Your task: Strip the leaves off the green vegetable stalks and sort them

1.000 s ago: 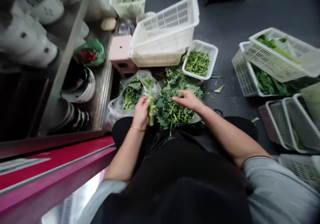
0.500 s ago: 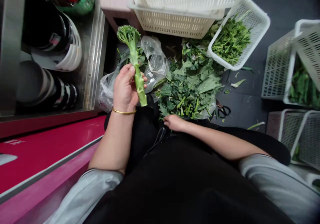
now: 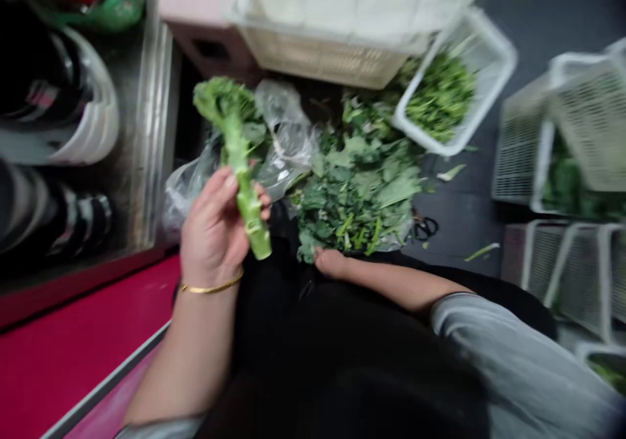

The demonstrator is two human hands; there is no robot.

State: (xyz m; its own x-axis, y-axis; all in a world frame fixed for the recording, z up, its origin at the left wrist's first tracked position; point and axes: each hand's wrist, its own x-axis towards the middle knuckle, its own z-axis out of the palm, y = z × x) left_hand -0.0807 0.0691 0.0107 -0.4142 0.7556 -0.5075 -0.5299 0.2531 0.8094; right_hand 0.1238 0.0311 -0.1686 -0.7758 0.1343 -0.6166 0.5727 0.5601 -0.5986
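My left hand (image 3: 215,224) is closed round a broccoli stalk (image 3: 237,155), thumb on one side and fingers behind. The floret head tilts up and to the left, and the pale cut end points down toward my lap. The stem looks stripped of its leaves. My right hand (image 3: 330,263) is curled closed low at the near edge of a heap of green leaves (image 3: 362,184). Whatever its fingers may hold is hidden. Behind the broccoli lies a clear plastic bag (image 3: 288,136).
A white basket (image 3: 457,145) of cut greens stands beyond the heap, beside stacked cream crates (image 3: 317,51). Black-handled scissors (image 3: 425,228) lie on the floor right of the leaves. More crates (image 3: 521,145) stand at right. A metal shelf (image 3: 149,119) with buckets borders the left.
My left hand and the broccoli appear lower, further left and larger in the view. The whole scene has shifted left and slightly down with the camera. My right hand stays by the leaves.
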